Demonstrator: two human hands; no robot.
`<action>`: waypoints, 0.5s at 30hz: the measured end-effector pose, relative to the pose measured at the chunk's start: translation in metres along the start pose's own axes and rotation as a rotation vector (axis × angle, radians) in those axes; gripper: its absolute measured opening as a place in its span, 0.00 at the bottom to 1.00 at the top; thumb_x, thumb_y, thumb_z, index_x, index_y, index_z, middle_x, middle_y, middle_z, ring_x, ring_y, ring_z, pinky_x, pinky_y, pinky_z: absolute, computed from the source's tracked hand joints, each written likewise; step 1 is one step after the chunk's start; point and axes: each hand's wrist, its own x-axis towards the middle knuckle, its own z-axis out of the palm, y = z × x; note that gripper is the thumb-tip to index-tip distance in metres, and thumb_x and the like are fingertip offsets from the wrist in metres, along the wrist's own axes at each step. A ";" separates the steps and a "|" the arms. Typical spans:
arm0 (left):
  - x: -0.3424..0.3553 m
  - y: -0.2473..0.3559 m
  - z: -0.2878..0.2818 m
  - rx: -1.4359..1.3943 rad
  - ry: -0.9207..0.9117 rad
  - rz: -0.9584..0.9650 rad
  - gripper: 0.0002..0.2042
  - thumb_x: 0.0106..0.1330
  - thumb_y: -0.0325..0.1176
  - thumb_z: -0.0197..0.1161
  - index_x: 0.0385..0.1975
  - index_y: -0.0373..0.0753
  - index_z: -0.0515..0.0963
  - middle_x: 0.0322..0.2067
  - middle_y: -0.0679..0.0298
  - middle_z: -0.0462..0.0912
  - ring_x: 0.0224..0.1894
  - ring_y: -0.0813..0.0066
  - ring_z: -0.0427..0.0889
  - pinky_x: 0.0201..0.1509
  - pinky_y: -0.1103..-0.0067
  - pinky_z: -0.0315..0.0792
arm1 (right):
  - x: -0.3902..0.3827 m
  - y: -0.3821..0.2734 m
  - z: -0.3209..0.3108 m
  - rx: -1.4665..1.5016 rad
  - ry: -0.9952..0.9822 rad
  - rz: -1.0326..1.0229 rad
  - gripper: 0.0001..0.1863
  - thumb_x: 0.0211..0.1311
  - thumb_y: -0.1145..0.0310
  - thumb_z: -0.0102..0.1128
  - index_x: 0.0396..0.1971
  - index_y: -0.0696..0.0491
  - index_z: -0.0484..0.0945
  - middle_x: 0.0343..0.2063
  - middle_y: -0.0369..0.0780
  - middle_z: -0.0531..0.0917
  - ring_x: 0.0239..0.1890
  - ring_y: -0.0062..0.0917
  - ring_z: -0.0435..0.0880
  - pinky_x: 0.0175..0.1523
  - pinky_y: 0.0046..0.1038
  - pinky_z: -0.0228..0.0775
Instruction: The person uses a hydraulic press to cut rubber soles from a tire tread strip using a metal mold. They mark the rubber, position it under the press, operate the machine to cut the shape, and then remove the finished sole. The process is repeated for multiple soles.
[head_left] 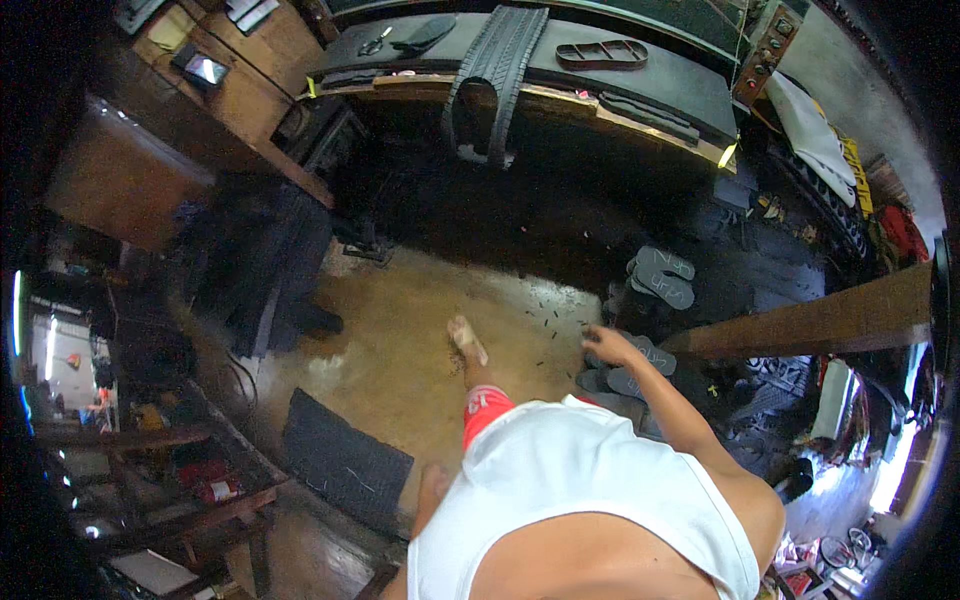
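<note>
My right hand (606, 345) hangs at the right, its fingers loosely apart with nothing seen in them. Beside it are dark sole-shaped pieces (640, 378) with pale writing; whether the hand touches them I cannot tell. Farther off lies another pile of soles (664, 278), marked likewise. Low on my left, what seems to be my left hand (434, 484) shows partly past the white shirt, its fingers not distinguishable. Below it a dark, flat sheet (345, 462) lies on the floor. One of my feet (467, 341) is stretched forward.
Ahead, a long workbench (690, 85) carries a draped tyre-tread strip (497, 70), a sole-shaped frame (601, 54) and scissors (375, 42). A wooden beam (800, 318) juts in from the right. At lower left stands a wooden rack (200, 520). Small dark scraps (548, 322) litter the floor.
</note>
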 end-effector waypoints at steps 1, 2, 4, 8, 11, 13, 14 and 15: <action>0.028 0.029 -0.016 0.007 0.010 0.017 0.16 0.74 0.44 0.53 0.37 0.34 0.76 0.30 0.57 0.81 0.33 0.57 0.80 0.41 0.63 0.74 | 0.023 -0.019 -0.004 0.053 0.040 0.020 0.28 0.66 0.55 0.62 0.60 0.57 0.74 0.52 0.52 0.84 0.55 0.41 0.83 0.59 0.36 0.73; 0.058 0.065 -0.032 0.020 0.021 0.043 0.16 0.74 0.43 0.53 0.35 0.35 0.76 0.29 0.57 0.81 0.32 0.58 0.79 0.40 0.63 0.73 | 0.050 -0.039 -0.010 0.107 0.090 0.046 0.28 0.66 0.55 0.62 0.60 0.56 0.75 0.51 0.53 0.84 0.56 0.42 0.83 0.60 0.37 0.72; 0.117 0.144 -0.069 0.062 0.055 0.107 0.16 0.74 0.42 0.53 0.32 0.35 0.77 0.27 0.58 0.80 0.30 0.58 0.78 0.39 0.63 0.73 | 0.100 -0.083 -0.018 0.362 0.210 0.091 0.28 0.65 0.58 0.64 0.60 0.58 0.74 0.45 0.53 0.86 0.51 0.43 0.84 0.57 0.37 0.73; 0.224 0.383 -0.122 0.177 0.126 0.396 0.17 0.73 0.40 0.53 0.25 0.37 0.77 0.23 0.58 0.78 0.27 0.58 0.77 0.36 0.64 0.72 | 0.195 -0.184 -0.046 0.216 0.664 -0.002 0.26 0.63 0.63 0.67 0.59 0.55 0.74 0.51 0.50 0.81 0.50 0.40 0.83 0.54 0.37 0.75; 0.245 0.589 -0.123 0.259 0.120 0.815 0.15 0.76 0.39 0.49 0.28 0.36 0.72 0.22 0.58 0.76 0.26 0.62 0.76 0.35 0.65 0.71 | 0.250 -0.252 -0.082 0.235 0.852 -0.095 0.26 0.59 0.63 0.69 0.56 0.55 0.76 0.49 0.50 0.78 0.55 0.43 0.78 0.60 0.39 0.71; 0.230 0.722 -0.097 0.317 0.127 1.133 0.19 0.75 0.38 0.54 0.55 0.27 0.73 0.50 0.47 0.81 0.52 0.59 0.82 0.56 0.69 0.74 | 0.280 -0.285 -0.109 0.234 0.957 -0.114 0.25 0.57 0.61 0.71 0.53 0.55 0.76 0.50 0.50 0.75 0.56 0.46 0.76 0.61 0.40 0.70; 0.215 0.776 -0.075 0.124 -0.071 1.078 0.20 0.74 0.36 0.56 0.60 0.30 0.71 0.49 0.46 0.82 0.51 0.56 0.83 0.55 0.67 0.75 | 0.296 -0.298 -0.124 0.229 1.017 -0.128 0.25 0.56 0.61 0.72 0.52 0.55 0.76 0.50 0.50 0.75 0.57 0.47 0.75 0.61 0.40 0.70; 0.198 0.828 -0.056 0.216 -0.078 1.167 0.21 0.73 0.35 0.58 0.62 0.34 0.70 0.48 0.46 0.83 0.52 0.55 0.83 0.56 0.67 0.75 | 0.311 -0.309 -0.138 0.166 1.055 -0.116 0.26 0.55 0.61 0.72 0.52 0.54 0.76 0.51 0.50 0.74 0.57 0.47 0.74 0.61 0.41 0.69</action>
